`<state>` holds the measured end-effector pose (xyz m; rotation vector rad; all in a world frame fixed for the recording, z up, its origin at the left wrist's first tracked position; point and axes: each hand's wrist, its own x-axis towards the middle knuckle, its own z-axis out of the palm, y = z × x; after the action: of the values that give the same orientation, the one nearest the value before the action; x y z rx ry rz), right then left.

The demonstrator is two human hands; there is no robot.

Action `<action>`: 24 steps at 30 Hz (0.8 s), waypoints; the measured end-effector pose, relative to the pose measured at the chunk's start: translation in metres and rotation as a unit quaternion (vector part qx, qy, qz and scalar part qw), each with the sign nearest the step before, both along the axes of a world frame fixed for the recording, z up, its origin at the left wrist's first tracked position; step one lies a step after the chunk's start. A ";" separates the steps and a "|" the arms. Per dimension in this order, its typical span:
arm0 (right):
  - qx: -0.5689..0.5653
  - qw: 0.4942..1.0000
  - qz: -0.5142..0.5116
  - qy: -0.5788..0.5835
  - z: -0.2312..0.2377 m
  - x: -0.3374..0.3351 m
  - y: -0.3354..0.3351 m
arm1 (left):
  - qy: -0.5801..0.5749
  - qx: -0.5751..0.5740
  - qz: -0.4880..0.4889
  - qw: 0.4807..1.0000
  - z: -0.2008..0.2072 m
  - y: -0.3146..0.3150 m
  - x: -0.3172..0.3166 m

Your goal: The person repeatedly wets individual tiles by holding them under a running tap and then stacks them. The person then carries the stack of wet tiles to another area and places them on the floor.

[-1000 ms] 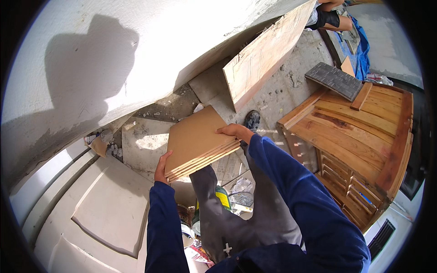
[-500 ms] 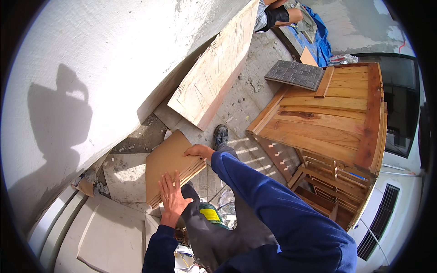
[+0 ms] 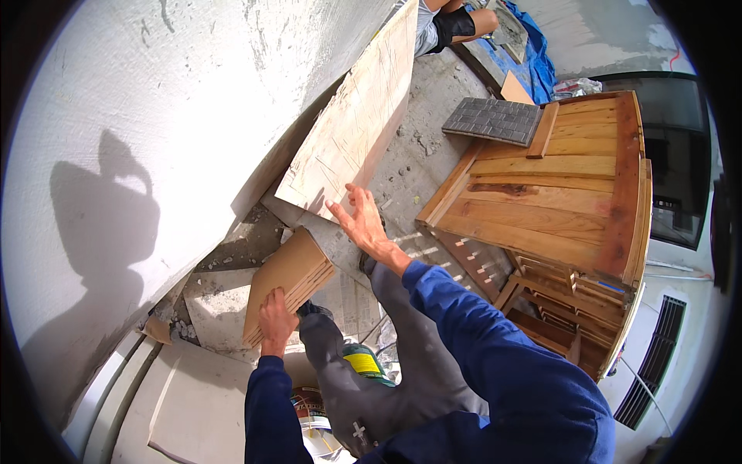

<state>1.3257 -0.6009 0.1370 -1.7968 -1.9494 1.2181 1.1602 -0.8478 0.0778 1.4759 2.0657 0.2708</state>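
A stack of square brown tiles (image 3: pixel 287 267) stands tilted by the white wall, its layered edges facing me. My left hand (image 3: pixel 276 315) is closed on the near edge of this stack, fingers bent over it. My right hand (image 3: pixel 362 224) is in the air to the right of the stack, fingers spread and nothing in them. Just beyond its fingertips in the picture is a long, pale, scratched slab (image 3: pixel 352 127) leaning along the wall; I cannot tell whether they touch.
A wooden cabinet (image 3: pixel 556 185) lies at the right with a grey brick-patterned tile (image 3: pixel 495 121) on it. Near my legs are a green container with a yellow label (image 3: pixel 363 362) and a bucket (image 3: pixel 313 414). Pale panels (image 3: pixel 197 402) lie lower left. Another person (image 3: pixel 456 27) is at the top.
My right hand has let go of the tile stack and moved up and right toward the pale slab. My left hand has gone from lying flat on the stack to gripping its near edge.
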 end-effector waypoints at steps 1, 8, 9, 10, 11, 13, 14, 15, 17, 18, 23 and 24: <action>0.124 0.991 0.045 0.012 0.031 -0.001 0.023 | -0.003 -0.014 -0.002 1.000 -0.001 0.001 0.000; 0.472 0.761 0.436 -0.088 0.094 -0.037 0.126 | 0.025 -0.024 -0.024 0.999 0.014 0.016 -0.002; 0.447 0.771 0.444 -0.096 0.093 -0.040 0.132 | 0.037 -0.043 -0.026 0.998 0.018 0.016 -0.002; 0.420 0.781 0.451 -0.105 0.092 -0.039 0.135 | 0.037 -0.044 -0.027 0.998 0.018 0.019 -0.001; 0.406 0.794 0.440 -0.108 0.092 -0.031 0.135 | 0.036 -0.045 -0.027 0.998 0.019 0.021 0.001; 0.374 0.818 0.427 -0.094 0.114 -0.023 0.118 | 0.045 -0.048 -0.006 0.998 0.019 0.018 -0.007; 0.397 0.823 0.402 -0.062 0.117 -0.009 0.110 | 0.044 -0.051 -0.009 0.998 0.017 0.018 -0.010; 0.388 0.835 0.384 -0.076 0.122 0.003 0.102 | 0.045 -0.054 -0.010 0.997 0.016 0.019 -0.014; 0.361 0.860 0.342 -0.114 0.135 0.022 0.094 | 0.043 -0.049 -0.010 0.998 0.015 0.024 -0.018; 0.342 0.875 0.315 -0.135 0.139 0.028 0.090 | 0.042 -0.037 -0.016 0.998 0.011 0.024 -0.021; 0.389 0.916 -0.024 -0.095 0.129 0.065 0.068 | 0.054 -0.068 -0.007 0.996 0.011 0.043 -0.040; 0.316 0.942 -0.082 -0.073 0.127 0.074 0.066 | 0.050 -0.064 -0.008 0.997 0.011 0.043 -0.041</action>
<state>1.3998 -0.5345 0.2642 -1.6756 -1.9129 0.3395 1.1192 -0.8044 0.0887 1.4536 2.1066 0.0585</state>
